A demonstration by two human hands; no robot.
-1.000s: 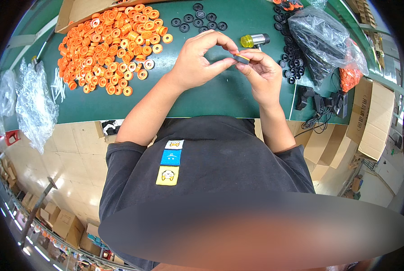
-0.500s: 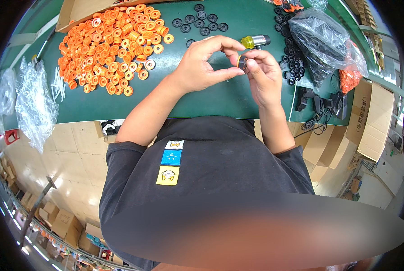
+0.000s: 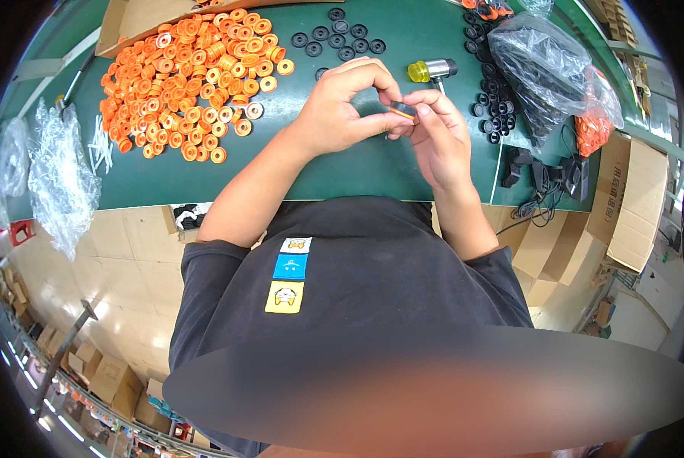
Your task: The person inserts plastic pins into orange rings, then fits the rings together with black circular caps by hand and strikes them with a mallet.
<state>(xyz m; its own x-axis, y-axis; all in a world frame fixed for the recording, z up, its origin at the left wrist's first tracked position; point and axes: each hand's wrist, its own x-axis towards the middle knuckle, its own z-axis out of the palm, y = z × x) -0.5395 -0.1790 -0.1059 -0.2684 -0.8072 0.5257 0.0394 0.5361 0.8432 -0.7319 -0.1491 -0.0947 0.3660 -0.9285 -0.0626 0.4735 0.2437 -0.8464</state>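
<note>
Between the fingertips of both hands is a small wheel (image 3: pixel 404 110), black with an orange edge, tilted over the green table. My left hand (image 3: pixel 347 107) pinches it from the left with thumb and forefinger. My right hand (image 3: pixel 439 136) grips its other side with thumb and fingers, which partly cover it. Just beyond the hands lies a small mallet (image 3: pixel 433 70) with a yellow and a black end and a metal middle. Several black wheels (image 3: pixel 337 40) lie flat past my left hand. To the left spreads a heap of orange wheel hubs (image 3: pixel 197 84).
Small black rings (image 3: pixel 498 107) lie in a strip right of the mallet, beside a clear plastic bag (image 3: pixel 540 65) of dark parts. A black device with cables (image 3: pixel 544 179) sits at the right edge, near a cardboard box (image 3: pixel 628 202). Clear plastic wrap (image 3: pixel 61 179) hangs at the left.
The wheel has been turned from edge-on upright to a flatter tilt, so its black side shows more. Both hands have shifted their fingers slightly around it.
</note>
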